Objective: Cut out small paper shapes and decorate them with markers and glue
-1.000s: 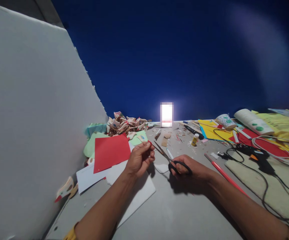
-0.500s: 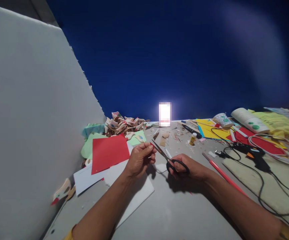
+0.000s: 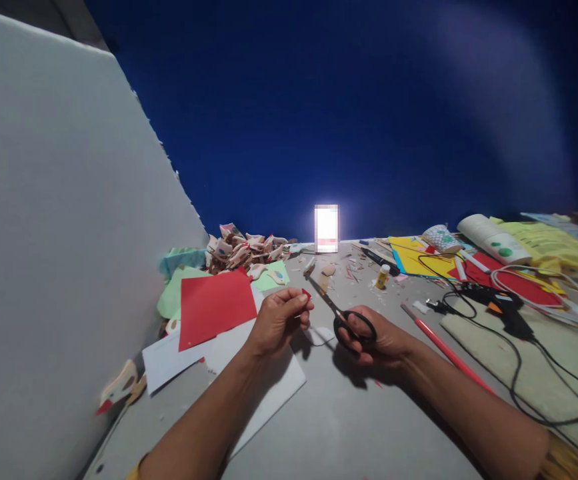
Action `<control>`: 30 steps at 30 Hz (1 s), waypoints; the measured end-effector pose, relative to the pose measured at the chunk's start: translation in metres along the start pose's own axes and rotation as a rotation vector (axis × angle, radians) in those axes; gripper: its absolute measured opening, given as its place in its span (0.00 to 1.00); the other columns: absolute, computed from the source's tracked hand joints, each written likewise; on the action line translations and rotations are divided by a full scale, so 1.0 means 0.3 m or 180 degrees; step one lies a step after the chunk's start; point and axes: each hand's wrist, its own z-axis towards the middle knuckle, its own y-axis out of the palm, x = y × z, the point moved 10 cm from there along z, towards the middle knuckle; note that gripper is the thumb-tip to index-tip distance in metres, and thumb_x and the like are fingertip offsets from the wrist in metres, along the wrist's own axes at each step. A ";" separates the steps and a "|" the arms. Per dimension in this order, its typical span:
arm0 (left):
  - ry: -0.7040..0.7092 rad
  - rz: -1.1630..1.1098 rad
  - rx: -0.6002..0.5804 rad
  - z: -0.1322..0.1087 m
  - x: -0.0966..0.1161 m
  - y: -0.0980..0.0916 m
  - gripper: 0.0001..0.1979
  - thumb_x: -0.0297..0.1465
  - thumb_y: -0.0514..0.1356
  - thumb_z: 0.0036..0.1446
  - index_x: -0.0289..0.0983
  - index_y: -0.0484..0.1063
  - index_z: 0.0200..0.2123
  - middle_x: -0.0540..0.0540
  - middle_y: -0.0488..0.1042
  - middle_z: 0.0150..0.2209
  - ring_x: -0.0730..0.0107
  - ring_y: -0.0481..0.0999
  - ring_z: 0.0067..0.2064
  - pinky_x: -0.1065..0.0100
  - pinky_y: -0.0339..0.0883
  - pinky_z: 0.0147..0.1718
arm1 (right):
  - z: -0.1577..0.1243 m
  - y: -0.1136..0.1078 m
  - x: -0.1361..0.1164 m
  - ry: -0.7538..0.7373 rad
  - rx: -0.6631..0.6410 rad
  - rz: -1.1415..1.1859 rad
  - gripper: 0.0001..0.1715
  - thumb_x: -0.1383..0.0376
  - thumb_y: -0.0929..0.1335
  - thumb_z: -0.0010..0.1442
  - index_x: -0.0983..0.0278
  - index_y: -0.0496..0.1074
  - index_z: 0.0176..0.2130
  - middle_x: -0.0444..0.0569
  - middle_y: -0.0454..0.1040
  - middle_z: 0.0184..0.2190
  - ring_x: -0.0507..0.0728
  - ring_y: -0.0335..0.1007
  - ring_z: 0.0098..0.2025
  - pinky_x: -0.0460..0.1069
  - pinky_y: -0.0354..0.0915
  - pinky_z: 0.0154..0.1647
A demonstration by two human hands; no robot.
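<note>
Between the thumb and fingers of my left hand [image 3: 283, 315] is pinched a small red paper piece [image 3: 306, 294], its corner sticking out. My right hand [image 3: 369, 337] grips black-handled scissors [image 3: 336, 310], fingers through the loops. The blades point up and to the left, just right of the red piece and apart from it. A sheet of red paper [image 3: 216, 307] lies left of my left hand, over white sheets [image 3: 171, 363]. Under my left forearm is a white board [image 3: 273, 393].
A pile of bird-shaped cut-outs [image 3: 249, 250] sits at the back left. A yellow-labelled glue bottle [image 3: 382, 276] stands beyond my right hand. To the right are a glue gun [image 3: 511, 313] with black cable, a red stick [image 3: 449, 350], and paper cups [image 3: 493, 239]. A white panel [image 3: 69, 220] rises on the left.
The scissors have moved slightly away from the red paper piece, and their blades point higher. More of the red piece shows in my left hand. The view has shifted a little.
</note>
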 end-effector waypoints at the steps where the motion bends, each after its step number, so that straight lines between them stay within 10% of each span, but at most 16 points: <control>1: 0.0019 -0.0039 0.0024 -0.001 -0.001 -0.002 0.17 0.34 0.77 0.40 0.33 0.75 0.27 0.48 0.76 0.25 0.79 0.69 0.22 0.75 0.63 0.20 | -0.001 -0.021 -0.018 -0.0151 0.0247 0.0023 0.31 0.43 0.78 0.48 0.66 0.68 0.25 0.39 0.63 0.16 0.46 0.52 0.14 0.43 0.47 0.14; 9: -0.0351 -0.0031 -0.0092 -0.015 -0.103 0.031 0.15 0.33 0.77 0.42 0.34 0.76 0.28 0.50 0.72 0.21 0.77 0.70 0.21 0.74 0.66 0.21 | -0.043 -0.089 -0.161 -0.1039 0.1372 -0.0645 0.26 0.60 0.81 0.43 0.64 0.78 0.42 0.49 0.80 0.36 0.57 0.75 0.38 0.52 0.70 0.41; 30: -0.0598 0.0157 -0.0114 -0.036 -0.174 0.048 0.15 0.30 0.76 0.41 0.36 0.72 0.25 0.52 0.71 0.18 0.77 0.67 0.17 0.75 0.62 0.17 | -0.031 -0.079 -0.128 -0.0850 0.1199 -0.0797 0.23 0.59 0.79 0.46 0.65 0.73 0.38 0.43 0.72 0.28 0.50 0.65 0.26 0.45 0.62 0.25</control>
